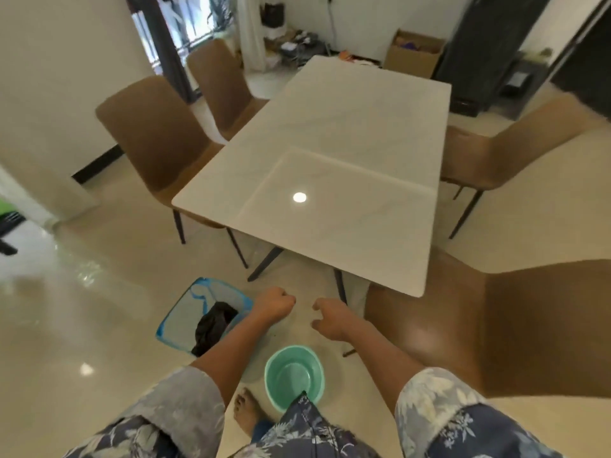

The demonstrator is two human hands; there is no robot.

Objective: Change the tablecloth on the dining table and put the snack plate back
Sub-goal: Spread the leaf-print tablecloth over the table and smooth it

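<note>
Just before the table (330,133), left hand (274,304) clenched, right hand (330,320) relaxed, both empty

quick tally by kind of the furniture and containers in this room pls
chairs: 4
table: 1
bin: 1
basin: 1
box: 1
total: 8

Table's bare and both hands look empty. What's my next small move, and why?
Probably turn away to fetch the fresh cloth: the table top lies bare, neither the left hand nor the right hand holds anything, and no clean cloth or snack plate shows in this view.
</note>
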